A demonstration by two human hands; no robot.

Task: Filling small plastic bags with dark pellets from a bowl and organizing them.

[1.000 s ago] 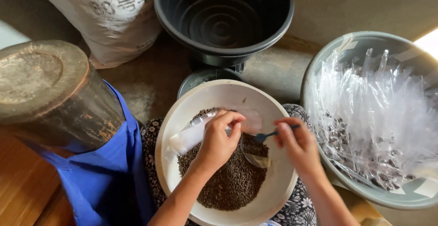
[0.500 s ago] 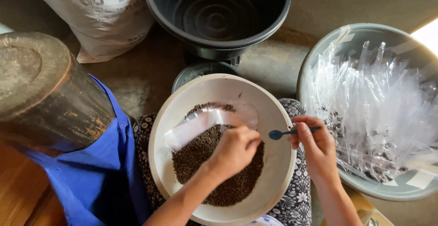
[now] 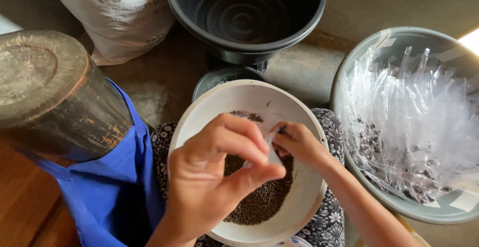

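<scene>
Bare floor: white bowl (image 3: 304,197) holds brown granules (image 3: 259,202).

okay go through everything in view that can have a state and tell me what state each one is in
white bowl: partly filled with dark seeds
black tub: empty
grey basin: full of clear plastic bags
left hand: pinching a small clear bag
right hand: gripping a spoon handle
white sack: leaning

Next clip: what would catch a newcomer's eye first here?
Two bare hands meet at the centre, the left hand and right hand pinching a small clear bag over a white bowl of dark brown granules. At right, a grey tub brims with shiny clear bags. A black bucket sits at top.
</scene>
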